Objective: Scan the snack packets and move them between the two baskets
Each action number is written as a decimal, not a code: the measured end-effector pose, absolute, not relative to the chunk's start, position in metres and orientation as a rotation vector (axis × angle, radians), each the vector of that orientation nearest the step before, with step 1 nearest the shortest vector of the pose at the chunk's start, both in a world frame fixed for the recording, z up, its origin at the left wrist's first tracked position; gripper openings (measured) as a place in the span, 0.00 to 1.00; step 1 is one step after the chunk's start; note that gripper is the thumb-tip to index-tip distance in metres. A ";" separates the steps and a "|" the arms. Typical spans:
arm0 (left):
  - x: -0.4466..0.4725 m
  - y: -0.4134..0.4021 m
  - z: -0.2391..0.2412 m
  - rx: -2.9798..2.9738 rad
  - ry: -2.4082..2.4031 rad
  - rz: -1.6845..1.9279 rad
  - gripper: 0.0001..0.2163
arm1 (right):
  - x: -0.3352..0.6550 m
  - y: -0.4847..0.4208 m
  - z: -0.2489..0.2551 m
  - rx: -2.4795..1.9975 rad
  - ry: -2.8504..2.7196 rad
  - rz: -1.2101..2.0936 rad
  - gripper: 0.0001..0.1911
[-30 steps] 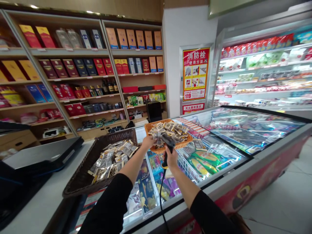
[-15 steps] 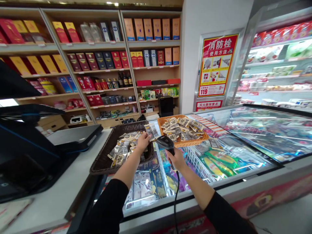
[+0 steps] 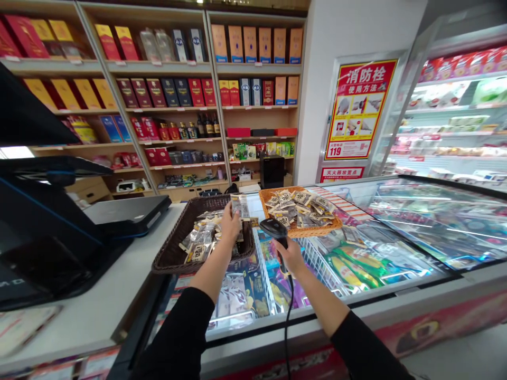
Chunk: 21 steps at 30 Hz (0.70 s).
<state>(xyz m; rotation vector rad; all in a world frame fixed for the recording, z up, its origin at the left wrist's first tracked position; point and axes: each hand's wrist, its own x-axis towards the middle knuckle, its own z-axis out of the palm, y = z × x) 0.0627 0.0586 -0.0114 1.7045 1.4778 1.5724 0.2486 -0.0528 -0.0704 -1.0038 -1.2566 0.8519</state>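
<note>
My left hand (image 3: 229,224) pinches a small clear snack packet (image 3: 240,206) and holds it over the right end of a dark wicker basket (image 3: 174,256) full of similar packets. My right hand (image 3: 292,256) grips a black corded barcode scanner (image 3: 274,229), its head pointing up and left toward the packet. Just behind the scanner sits an orange wicker basket (image 3: 301,228) piled with more packets, resting on the glass lid of the chest freezer (image 3: 412,237).
A black checkout terminal (image 3: 51,211) stands on the white counter (image 3: 99,301) at the left. Shelves of boxed goods (image 3: 166,95) fill the back wall. A red fire-hydrant sign (image 3: 358,108) hangs right of them, beside an open chiller (image 3: 459,105).
My left hand carried the packet from the orange basket leftward, over to the dark basket. The scanner dropped slightly, and my view turned left so the terminal came into sight.
</note>
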 end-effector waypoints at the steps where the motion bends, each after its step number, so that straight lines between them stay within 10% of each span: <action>1: 0.059 0.056 -0.009 1.652 1.597 1.618 0.22 | 0.250 -0.051 -0.072 -0.997 -1.223 0.876 0.18; 9: 0.054 0.034 0.002 1.693 2.286 1.378 0.19 | 0.259 -0.038 -0.081 -0.944 -0.979 0.958 0.22; 21: 0.193 0.060 0.000 2.398 1.688 0.545 0.14 | 0.289 -0.018 -0.080 -1.035 -0.614 0.687 0.19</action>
